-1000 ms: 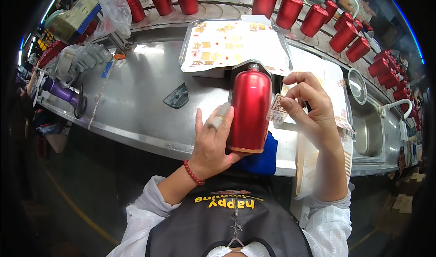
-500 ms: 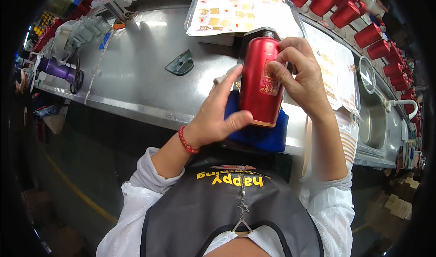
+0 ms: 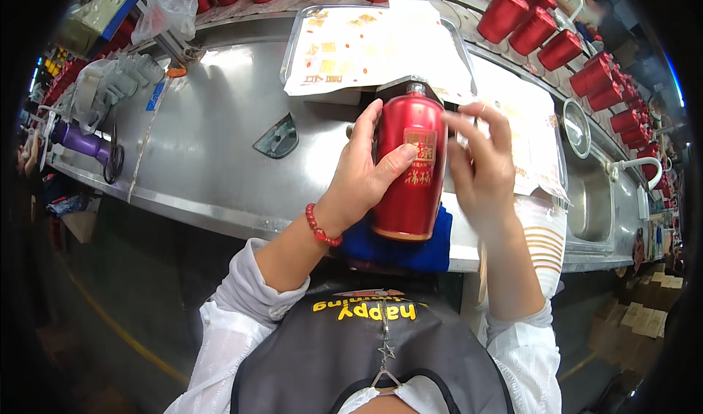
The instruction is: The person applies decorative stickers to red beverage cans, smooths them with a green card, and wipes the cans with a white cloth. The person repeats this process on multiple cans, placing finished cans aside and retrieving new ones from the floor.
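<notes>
A red bottle (image 3: 406, 209) with a gold-and-red label on its front and a clear neck leans over a blue cloth (image 3: 433, 251) at the bench's near edge. My left hand (image 3: 357, 183) grips it from the left, thumb across the label and fingers along the side. To the right of the bottle is my right hand (image 3: 485, 176), slightly blurred, its fingers apart and bent. The fingertips are close to the bottle's right edge; whether they touch it I cannot tell. Behind the bottle neck a dark angular block (image 3: 388, 90) partly shows.
Label sheets (image 3: 351, 44) lie on a metal tray behind the bottle, and more sheets (image 3: 538, 132) to its right. A dark translucent scraper (image 3: 278, 137) rests on the steel bench (image 3: 212, 121). Red bottles (image 3: 505, 15) line the conveyor behind. A sink (image 3: 589, 209) is at right.
My left hand has closed around the bottle, its thumb now on the label. The right hand has come off the bottle's front to its right side. The bottle appears lower in view.
</notes>
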`<state>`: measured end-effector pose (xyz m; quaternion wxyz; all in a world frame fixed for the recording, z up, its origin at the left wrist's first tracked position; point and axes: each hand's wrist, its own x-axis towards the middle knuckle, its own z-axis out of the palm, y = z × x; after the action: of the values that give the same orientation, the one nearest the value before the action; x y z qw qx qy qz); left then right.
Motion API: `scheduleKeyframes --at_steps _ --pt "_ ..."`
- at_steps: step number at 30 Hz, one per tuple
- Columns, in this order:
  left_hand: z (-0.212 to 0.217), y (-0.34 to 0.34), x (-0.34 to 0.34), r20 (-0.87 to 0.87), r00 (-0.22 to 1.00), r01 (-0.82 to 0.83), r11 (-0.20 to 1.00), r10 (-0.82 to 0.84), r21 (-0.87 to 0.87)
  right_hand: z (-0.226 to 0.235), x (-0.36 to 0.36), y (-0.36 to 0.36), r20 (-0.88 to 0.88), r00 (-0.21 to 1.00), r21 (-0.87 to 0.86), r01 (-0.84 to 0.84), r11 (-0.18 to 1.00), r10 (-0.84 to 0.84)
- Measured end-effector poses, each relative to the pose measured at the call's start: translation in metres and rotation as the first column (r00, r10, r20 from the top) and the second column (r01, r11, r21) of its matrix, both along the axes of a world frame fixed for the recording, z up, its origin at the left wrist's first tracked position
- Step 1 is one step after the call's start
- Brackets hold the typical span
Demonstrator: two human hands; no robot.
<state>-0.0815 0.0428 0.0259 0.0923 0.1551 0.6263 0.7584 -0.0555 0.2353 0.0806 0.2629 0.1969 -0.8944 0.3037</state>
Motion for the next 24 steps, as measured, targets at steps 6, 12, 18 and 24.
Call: scheduleKeyframes --at_steps 6,12,18,24 --pt "-0.005 0.004 -0.009 -0.007 1.0 -0.028 0.997 0.028 -0.076 -0.011 0.021 -0.002 0.111 0.992 0.1 -0.069 0.993 0.058" --pt "-0.008 0.006 -0.008 0.037 0.998 -0.062 0.997 0.06 0.056 -0.012 0.022 -0.001 0.127 0.99 0.089 -0.071 0.994 0.059" --pt "-0.009 0.009 -0.009 0.007 0.998 -0.066 0.997 0.065 0.028 -0.013 0.017 -0.001 0.046 0.997 0.11 -0.069 0.991 0.064" --pt "-0.007 0.007 -0.005 -0.004 0.998 -0.056 0.998 0.056 0.022 -0.01 0.021 0.001 0.099 0.993 0.114 -0.07 0.991 0.059"
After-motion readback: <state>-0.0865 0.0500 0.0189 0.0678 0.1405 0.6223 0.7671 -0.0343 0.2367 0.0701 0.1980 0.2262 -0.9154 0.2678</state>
